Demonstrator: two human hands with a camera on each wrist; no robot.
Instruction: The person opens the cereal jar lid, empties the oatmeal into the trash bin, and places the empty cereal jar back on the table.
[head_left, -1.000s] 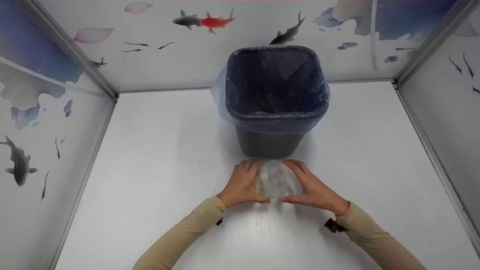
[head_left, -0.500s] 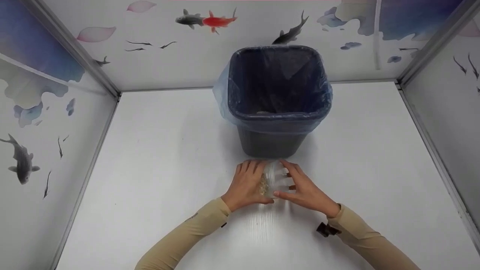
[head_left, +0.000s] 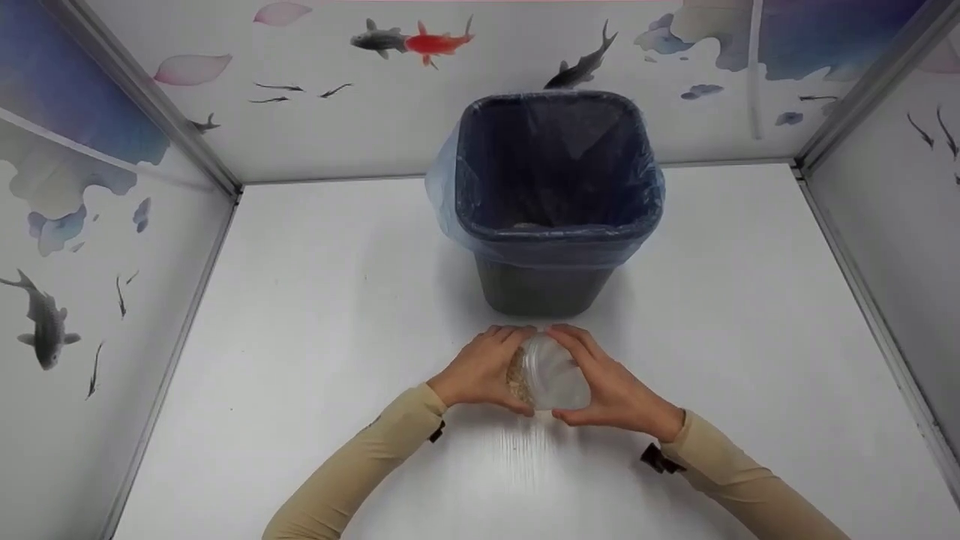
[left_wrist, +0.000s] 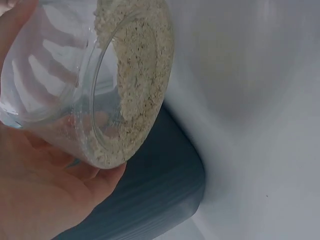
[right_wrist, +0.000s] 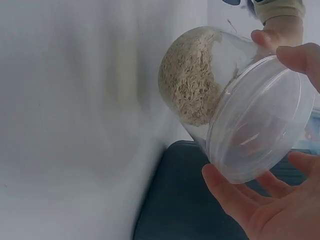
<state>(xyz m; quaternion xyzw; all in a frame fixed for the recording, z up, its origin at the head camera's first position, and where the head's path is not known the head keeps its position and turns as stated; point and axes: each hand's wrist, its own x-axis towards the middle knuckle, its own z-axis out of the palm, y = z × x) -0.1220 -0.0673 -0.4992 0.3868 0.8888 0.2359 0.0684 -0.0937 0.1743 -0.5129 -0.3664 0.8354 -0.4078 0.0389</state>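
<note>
A clear jar [left_wrist: 55,80], tilted on its side above the table, holds beige flaky bits [right_wrist: 187,80] heaped toward its bottom. My left hand [head_left: 478,373] grips the jar's body from the left, thumb on the near side and fingers on the far side. A translucent lid [right_wrist: 265,120] covers the jar's mouth, which faces right. Around the lid's rim, my right hand [head_left: 621,388] holds with its thumb on one side and its fingers on the other. In the head view, both hands partly hide the jar.
Just beyond the hands stands a dark grey waste bin [head_left: 544,292], lined with a blue plastic bag [head_left: 555,251]. A few pale bits show inside the bin. White panels with painted fish [head_left: 435,39] surround the white table [head_left: 315,315] at the back and sides.
The right hand's fingers shifted over the lid and then spread around its rim again. Both hands and the jar have come slightly nearer to me. The bin stands in the same place.
</note>
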